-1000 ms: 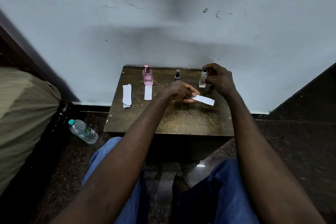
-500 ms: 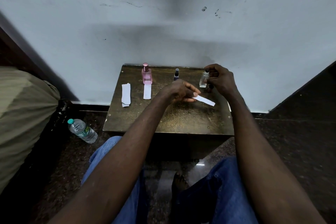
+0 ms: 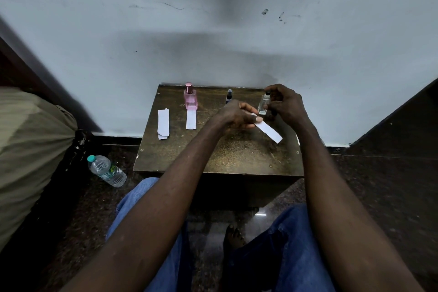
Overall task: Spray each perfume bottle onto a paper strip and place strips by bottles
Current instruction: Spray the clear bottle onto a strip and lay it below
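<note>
- Your right hand (image 3: 285, 104) stayed gripping the clear bottle (image 3: 263, 105), nozzle still pressed.
- Your left hand (image 3: 233, 116) kept pinching the strip (image 3: 269, 130), now just below that bottle.
- Spray likely underway.

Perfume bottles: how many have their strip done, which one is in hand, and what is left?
Done: the pink bottle has a strip lying in front of it. In hand: the right hand holds the clear bottle, finger on its top, while the left hand holds a held strip beside it. Left: placing that strip, then the dark bottle, which has none by it. Spare strips wait at the left.
</note>
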